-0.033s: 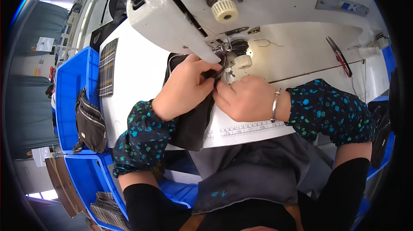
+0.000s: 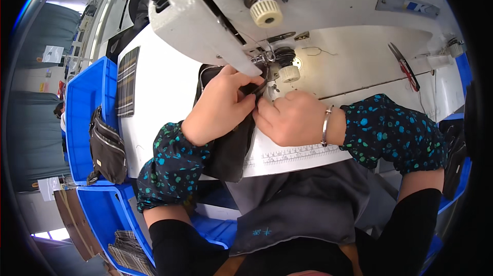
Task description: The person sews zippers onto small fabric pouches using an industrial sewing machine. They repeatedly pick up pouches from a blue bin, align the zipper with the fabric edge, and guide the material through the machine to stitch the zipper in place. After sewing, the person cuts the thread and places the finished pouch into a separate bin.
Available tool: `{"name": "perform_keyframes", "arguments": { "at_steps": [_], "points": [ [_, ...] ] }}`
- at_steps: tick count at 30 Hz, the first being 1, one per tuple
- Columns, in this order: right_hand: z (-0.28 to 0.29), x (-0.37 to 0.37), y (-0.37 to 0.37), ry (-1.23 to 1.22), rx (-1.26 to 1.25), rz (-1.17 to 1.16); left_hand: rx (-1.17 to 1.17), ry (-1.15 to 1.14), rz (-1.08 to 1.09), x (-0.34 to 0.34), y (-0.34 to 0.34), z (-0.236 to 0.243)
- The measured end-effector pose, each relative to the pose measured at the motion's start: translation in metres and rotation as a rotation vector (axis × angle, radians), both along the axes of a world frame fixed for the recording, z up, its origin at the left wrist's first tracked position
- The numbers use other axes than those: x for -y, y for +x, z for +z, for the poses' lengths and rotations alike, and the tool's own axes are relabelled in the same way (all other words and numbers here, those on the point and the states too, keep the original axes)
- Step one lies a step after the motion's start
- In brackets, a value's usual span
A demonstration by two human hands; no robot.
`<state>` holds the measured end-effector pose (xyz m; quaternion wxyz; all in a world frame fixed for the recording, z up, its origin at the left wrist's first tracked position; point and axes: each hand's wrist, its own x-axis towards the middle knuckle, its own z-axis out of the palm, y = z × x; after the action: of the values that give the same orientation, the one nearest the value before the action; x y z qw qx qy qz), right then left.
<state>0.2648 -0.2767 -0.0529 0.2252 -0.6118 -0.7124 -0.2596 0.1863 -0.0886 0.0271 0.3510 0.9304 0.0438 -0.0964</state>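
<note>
While the dark fabric (image 2: 226, 157) is lying partly under the sewing machine (image 2: 197, 24), the left hand (image 2: 220, 102) is pinching its edge; the right hand (image 2: 292, 120) is meeting it there, grip unclear. Probably soft and light, it is needing holds near that edge.

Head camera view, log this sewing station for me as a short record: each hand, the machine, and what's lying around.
Left hand: fingers pinching dark zippered piece near the needle area
Right hand: fingertips at the piece's edge; grip unclear
Right wrist: metal bracelet
Machine: white sewing machine, above the hands
Table, left: plaid cloth
Table, right: red-handled scissors
Table, front edge: printed ruler scale
Far left: blue bin, dark pouch
</note>
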Motion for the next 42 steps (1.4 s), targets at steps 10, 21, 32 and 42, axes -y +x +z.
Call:
{"name": "perform_keyframes", "arguments": {
  "at_steps": [10,21,32,42],
  "points": [
    [-0.002,0.002,-0.006,-0.15,-0.041,-0.037,0.114,-0.016,-0.056,-0.016,0.002,-0.009],
    [-0.001,-0.005,-0.004,-0.092,0.094,-0.023,0.271,0.2,-0.082,-0.003,-0.001,-0.001],
    [0.005,0.01,-0.009,-0.13,0.07,0.016,0.282,0.436,-0.158,0.019,-0.013,-0.012],
    [0.006,0.019,-0.009,-0.181,0.065,-0.007,0.218,0.206,-0.098,0.022,-0.015,-0.014]
  ]
}}
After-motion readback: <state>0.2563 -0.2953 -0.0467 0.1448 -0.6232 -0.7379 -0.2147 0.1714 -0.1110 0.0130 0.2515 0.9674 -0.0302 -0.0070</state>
